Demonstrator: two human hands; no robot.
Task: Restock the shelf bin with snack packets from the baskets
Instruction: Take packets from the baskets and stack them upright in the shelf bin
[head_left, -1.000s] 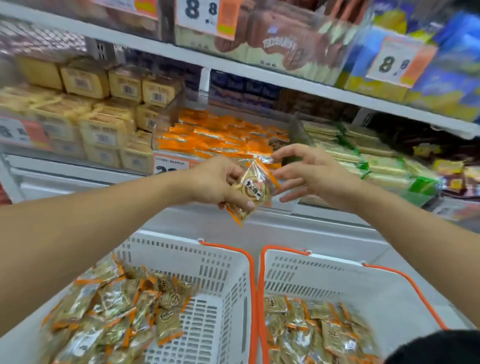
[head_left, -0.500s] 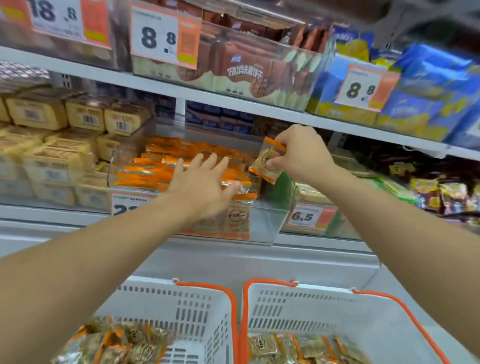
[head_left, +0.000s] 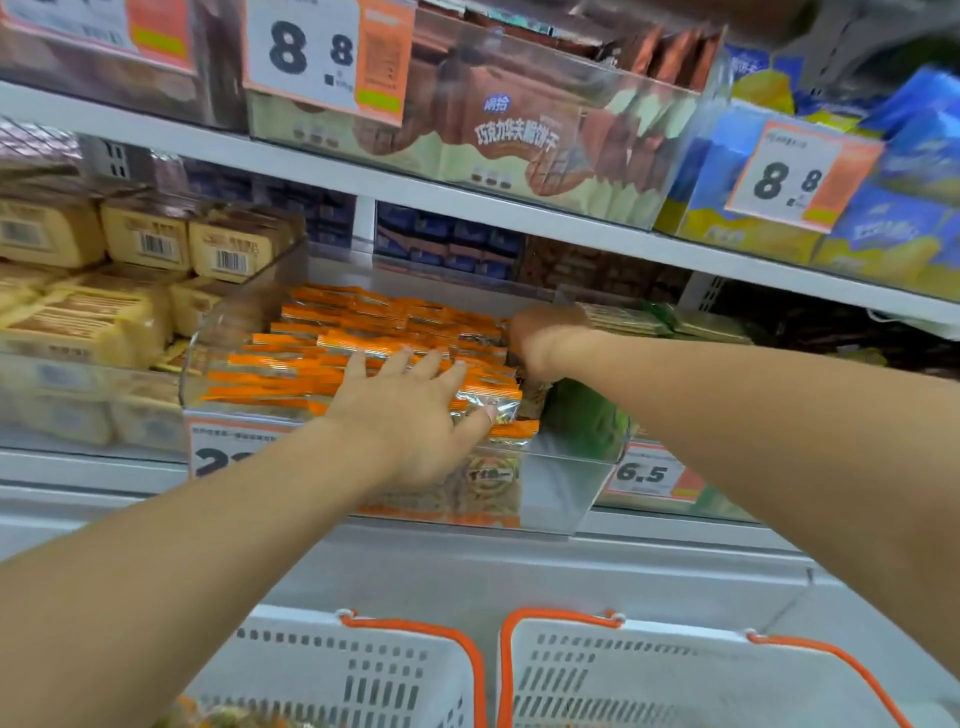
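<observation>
Up on the middle shelf, the clear shelf bin (head_left: 545, 483) is packed with orange-edged snack packets (head_left: 363, 338) lying in overlapping rows, more of them pressed flat against its front wall. The left hand (head_left: 415, 415) lies on top of the front rows with fingers straight and spread, pressing the packets down and gripping nothing. The right hand (head_left: 540, 338) reaches deep into the bin's right side, bent down at the wrist — its fingers are hidden among the packets, so whether it holds one cannot be told. Just right of the bin sit green packets (head_left: 587, 415) behind a price tag (head_left: 649, 475) reading 6.5; to the left, yellow boxed goods (head_left: 145, 239) are stacked. Below, two white baskets with orange handles stand side by side — the left basket (head_left: 363, 670) shows a few packets at its lower corner, the right basket (head_left: 675, 680) only its slotted wall.
</observation>
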